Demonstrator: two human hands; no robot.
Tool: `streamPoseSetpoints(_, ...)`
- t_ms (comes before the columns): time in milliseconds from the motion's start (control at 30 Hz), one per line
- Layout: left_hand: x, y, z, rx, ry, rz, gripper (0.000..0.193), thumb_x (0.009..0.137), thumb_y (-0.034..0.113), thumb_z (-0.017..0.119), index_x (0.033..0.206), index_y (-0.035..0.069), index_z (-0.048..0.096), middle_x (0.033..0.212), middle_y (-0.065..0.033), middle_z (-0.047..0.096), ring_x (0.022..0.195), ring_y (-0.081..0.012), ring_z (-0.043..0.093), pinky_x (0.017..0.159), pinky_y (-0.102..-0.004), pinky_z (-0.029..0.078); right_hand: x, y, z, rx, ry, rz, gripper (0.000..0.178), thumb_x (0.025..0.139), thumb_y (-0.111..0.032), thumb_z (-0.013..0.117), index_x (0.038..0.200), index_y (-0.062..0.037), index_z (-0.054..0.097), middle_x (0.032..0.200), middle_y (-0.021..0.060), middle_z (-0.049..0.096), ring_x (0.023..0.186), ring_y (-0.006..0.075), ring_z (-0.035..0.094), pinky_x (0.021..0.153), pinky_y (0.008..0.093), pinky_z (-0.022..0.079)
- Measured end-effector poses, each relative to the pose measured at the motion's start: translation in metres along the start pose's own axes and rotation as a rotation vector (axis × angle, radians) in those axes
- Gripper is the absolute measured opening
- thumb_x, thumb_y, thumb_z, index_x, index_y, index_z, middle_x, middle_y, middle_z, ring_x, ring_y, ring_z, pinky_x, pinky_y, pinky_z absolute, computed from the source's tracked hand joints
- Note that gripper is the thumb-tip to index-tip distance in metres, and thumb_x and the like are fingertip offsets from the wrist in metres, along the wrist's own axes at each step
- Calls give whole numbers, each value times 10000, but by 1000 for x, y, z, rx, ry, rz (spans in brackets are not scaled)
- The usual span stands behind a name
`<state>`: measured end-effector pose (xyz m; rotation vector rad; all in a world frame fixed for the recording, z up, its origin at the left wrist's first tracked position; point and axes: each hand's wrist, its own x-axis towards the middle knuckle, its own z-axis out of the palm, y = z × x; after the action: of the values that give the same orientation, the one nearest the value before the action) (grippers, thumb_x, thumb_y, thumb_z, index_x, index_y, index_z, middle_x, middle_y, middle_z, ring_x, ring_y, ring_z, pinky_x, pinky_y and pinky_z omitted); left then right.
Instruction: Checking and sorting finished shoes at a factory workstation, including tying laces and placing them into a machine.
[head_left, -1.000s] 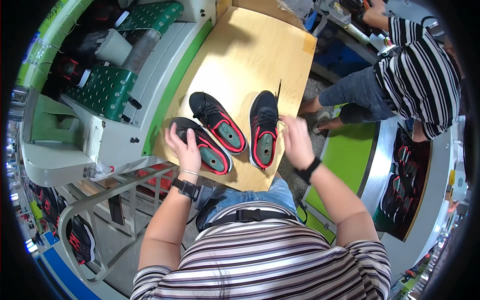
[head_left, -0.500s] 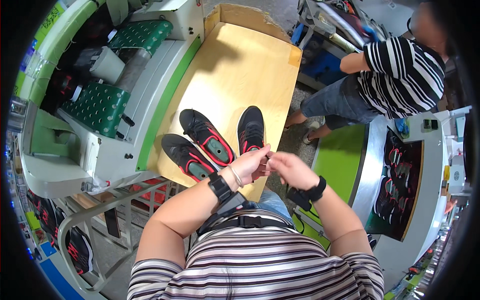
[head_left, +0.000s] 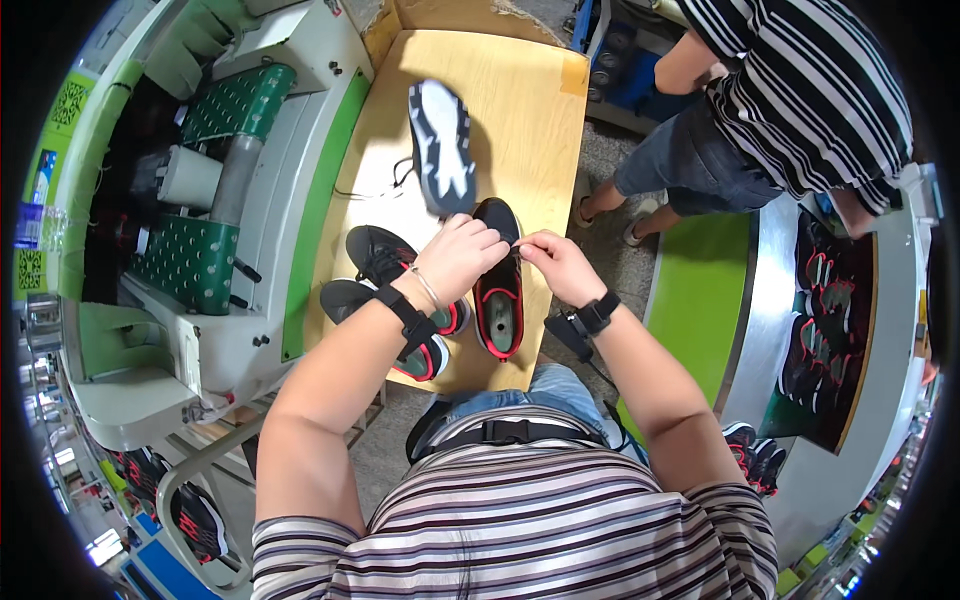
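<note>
A black sneaker with red collar trim stands upright on the wooden table, its heel toward me. Over its lacing both my hands work close together. My left hand is closed with curled fingers at the shoelace, its fingertips partly hidden. Thumb and forefinger of my right hand pinch the dark shoelace at the shoe's right side. Two more black sneakers stand to the left, one partly behind my left wrist. Farther back, a blurred sneaker shows its white and grey sole, with a loose lace trailing left.
The table has a cardboard edge at its back. A machine with green perforated pads flanks it on the left. On the right, a person in a striped shirt stands beyond a green surface and a rack of sneakers.
My hands have moved forward from the shoe's heel end to its lacing. The sole-up sneaker has appeared at the table's back. The person at right looks nearer, and my view has shifted.
</note>
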<state>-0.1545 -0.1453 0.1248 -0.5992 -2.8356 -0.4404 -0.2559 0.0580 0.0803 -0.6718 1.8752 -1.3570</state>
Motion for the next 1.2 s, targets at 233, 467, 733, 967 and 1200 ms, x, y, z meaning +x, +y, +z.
streamPoseSetpoints(233, -11, 7, 29, -207, 275, -137, 315, 769, 2, 694, 1079, 57, 688, 905, -62, 635, 881, -254, 622, 833, -378, 487, 11, 21, 19, 380, -56, 172, 208, 1020, -150, 608, 1121, 15, 687, 1009, 24, 688, 943, 114, 616, 903, 261, 488)
streamPoseSetpoints(467, -16, 29, 37, -473, 240, -528, 181, 815, 0, 699, 991, 10, 660, 896, -120, 606, 876, -312, 617, 785, -395, 515, -14, -12, 23, -242, 217, -200, 191, 928, -183, 723, 951, 6, 713, 965, 115, 631, 869, 224, 640, 807, 332, 510)
streamPoseSetpoints(733, -31, 36, 40, -866, 9, -786, 213, 914, 125, 700, 1048, -21, 623, 1017, -105, 490, 965, -213, 537, 816, -310, 477, -28, -18, 24, -524, 112, -438, 155, 875, -115, 748, 915, 7, 659, 880, 98, 577, 821, 228, 618, 745, 341, 508)
streamPoseSetpoints(967, -39, 44, 33, -1856, 21, -1169, 95, 1008, 197, 652, 1049, 125, 699, 893, 75, 625, 791, -25, 538, 710, -210, 436, -41, -24, 31, -259, 241, -283, 109, 871, -61, 723, 933, 0, 657, 883, 122, 613, 788, 276, 656, 708, 351, 540)
streamPoseSetpoints(1200, -46, 56, 37, -1492, 40, -1034, 160, 990, 210, 678, 1076, 82, 721, 885, 51, 665, 761, -32, 583, 654, -212, 446, -58, -14, 36, -228, 236, -209, 173, 889, -93, 745, 994, 34, 691, 827, 118, 674, 705, 185, 680, 670, 295, 545)
